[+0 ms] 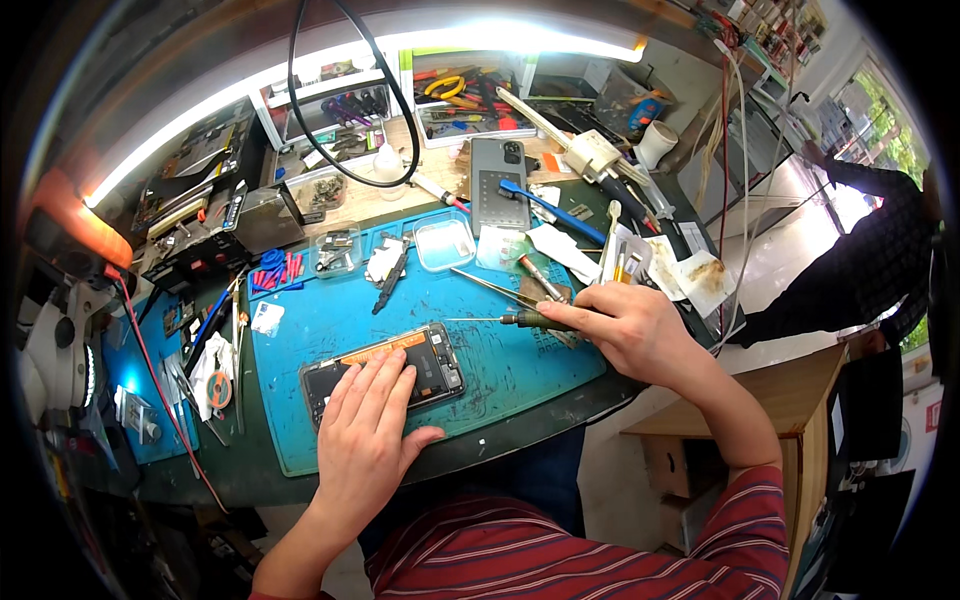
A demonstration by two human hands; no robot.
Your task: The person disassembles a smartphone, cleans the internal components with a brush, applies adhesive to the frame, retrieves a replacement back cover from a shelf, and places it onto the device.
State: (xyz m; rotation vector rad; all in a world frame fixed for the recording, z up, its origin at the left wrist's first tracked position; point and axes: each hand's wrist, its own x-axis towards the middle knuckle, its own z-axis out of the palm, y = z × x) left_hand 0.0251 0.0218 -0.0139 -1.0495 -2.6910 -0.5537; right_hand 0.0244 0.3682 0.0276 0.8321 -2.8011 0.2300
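Observation:
An opened smartphone [438,362], dark inside with an orange strip, lies on the blue work mat [290,350]. Spread flat over its left part, my left hand [362,425] has its fingers stretched out and hides some of the phone. My right hand [640,328] is closed round the dark handle of a thin-shafted screwdriver [528,319]. Its tip points left, just above and behind the phone, apart from it as far as I can see. Metal tweezers [490,285] and a small tube-shaped tool [540,277] lie beyond the screwdriver.
Behind the mat rest a grey phone back [498,180], a blue brush [550,210] and a clear plastic box [444,243]. A black cable loop [410,120] hangs overhead. An orange meter [75,235] stands at left. At right, a person in dark clothes [850,250] is beyond the bench.

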